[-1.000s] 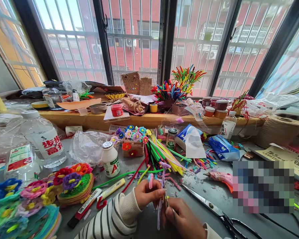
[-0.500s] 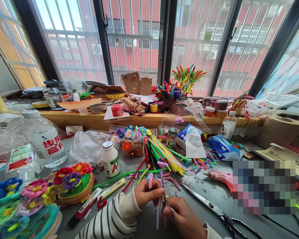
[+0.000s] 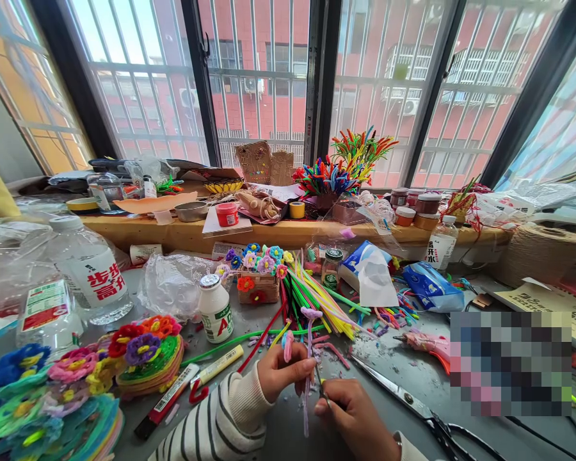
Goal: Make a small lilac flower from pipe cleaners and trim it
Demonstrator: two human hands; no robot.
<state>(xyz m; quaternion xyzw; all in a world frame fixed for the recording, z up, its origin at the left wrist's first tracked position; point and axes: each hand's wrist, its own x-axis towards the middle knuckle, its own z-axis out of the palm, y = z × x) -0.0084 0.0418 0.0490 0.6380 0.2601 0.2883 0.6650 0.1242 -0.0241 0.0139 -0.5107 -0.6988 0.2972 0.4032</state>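
lower centre: left hand [image 3: 281,374] fingers pinch lilac pipe cleaner [image 3: 308,349], raised slightly since; right hand [image 3: 358,416] fingers grip thin dark strand [image 3: 320,383] against it; shaping still underway.

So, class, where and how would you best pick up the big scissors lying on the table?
By the black handle loops, from the near right: the scissors lie flat with blades pointing away, toward the purple pipe cleaner.
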